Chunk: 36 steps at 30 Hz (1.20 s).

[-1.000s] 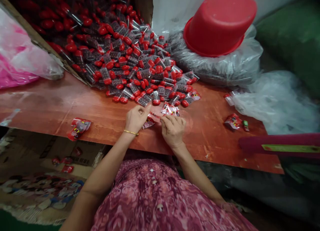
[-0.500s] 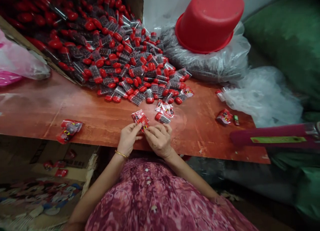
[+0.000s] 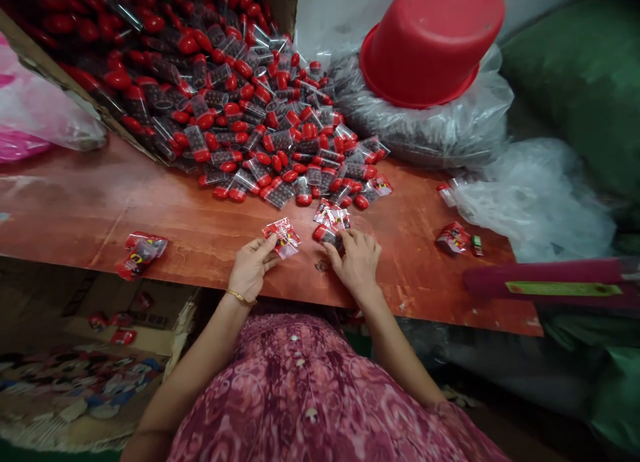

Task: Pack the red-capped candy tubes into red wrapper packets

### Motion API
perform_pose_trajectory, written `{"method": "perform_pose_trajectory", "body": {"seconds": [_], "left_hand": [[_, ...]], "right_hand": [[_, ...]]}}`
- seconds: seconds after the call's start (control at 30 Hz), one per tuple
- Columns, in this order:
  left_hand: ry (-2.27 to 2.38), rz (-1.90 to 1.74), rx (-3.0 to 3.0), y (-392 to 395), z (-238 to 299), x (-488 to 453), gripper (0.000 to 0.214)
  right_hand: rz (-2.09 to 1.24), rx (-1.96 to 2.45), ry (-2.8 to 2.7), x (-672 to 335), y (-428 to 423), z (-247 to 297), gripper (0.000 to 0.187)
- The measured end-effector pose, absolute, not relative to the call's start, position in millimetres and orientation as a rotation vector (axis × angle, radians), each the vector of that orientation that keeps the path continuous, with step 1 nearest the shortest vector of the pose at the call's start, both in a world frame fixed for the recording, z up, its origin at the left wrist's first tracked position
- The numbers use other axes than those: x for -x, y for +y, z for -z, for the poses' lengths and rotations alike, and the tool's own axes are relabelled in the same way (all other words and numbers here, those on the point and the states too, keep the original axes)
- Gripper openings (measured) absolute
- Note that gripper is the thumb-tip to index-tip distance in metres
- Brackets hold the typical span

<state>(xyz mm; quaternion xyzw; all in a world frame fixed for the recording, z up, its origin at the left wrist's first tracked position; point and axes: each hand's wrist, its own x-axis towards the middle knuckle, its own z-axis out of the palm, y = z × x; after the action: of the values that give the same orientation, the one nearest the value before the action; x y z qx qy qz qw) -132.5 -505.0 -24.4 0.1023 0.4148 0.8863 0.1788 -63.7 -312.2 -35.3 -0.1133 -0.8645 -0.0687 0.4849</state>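
Note:
My left hand pinches a small red printed plastic packet just above the wooden board's near edge. My right hand reaches forward and its fingers close on a red-capped clear tube lying on the board. A big heap of red-capped tubes spills from a cardboard box toward both hands. A few more red packets lie just beyond my right hand.
The reddish wooden board carries a filled packet at left and another packet at right. A red plastic basin sits upside down on a clear bag of dark pieces. A pink bag lies far left, a magenta bar at right.
My right hand let go of the packet and moved right and forward onto a tube. My left hand keeps the packet, which it drew back from the pile earlier.

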Motion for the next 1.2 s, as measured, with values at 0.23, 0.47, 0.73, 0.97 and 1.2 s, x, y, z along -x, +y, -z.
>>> {"method": "perform_pose_trajectory", "body": {"seconds": [0.23,0.47,0.73,0.97,1.2], "left_hand": [[1.048,-2.432,-0.232,-504,20,131,0.013],[1.004,-2.42,-0.259,-503,21,128,0.017],[1.038,-2.374,-0.387,-504,27,120,0.033],[1.08,-2.533,-0.436,-502,27,113,0.038],[1.047,-2.615,-0.487,-489,31,107,0.037]], "right_hand": [[-0.372,0.291,-2.191,63,-308,32,0.034],[-1.232,-0.184,-2.186,22,-339,31,0.03],[-1.179,-0.308,-2.271,25,-357,29,0.022],[-1.179,-0.255,-2.171,35,-363,39,0.024],[-1.177,-0.243,-2.068,46,-369,47,0.025]]}}
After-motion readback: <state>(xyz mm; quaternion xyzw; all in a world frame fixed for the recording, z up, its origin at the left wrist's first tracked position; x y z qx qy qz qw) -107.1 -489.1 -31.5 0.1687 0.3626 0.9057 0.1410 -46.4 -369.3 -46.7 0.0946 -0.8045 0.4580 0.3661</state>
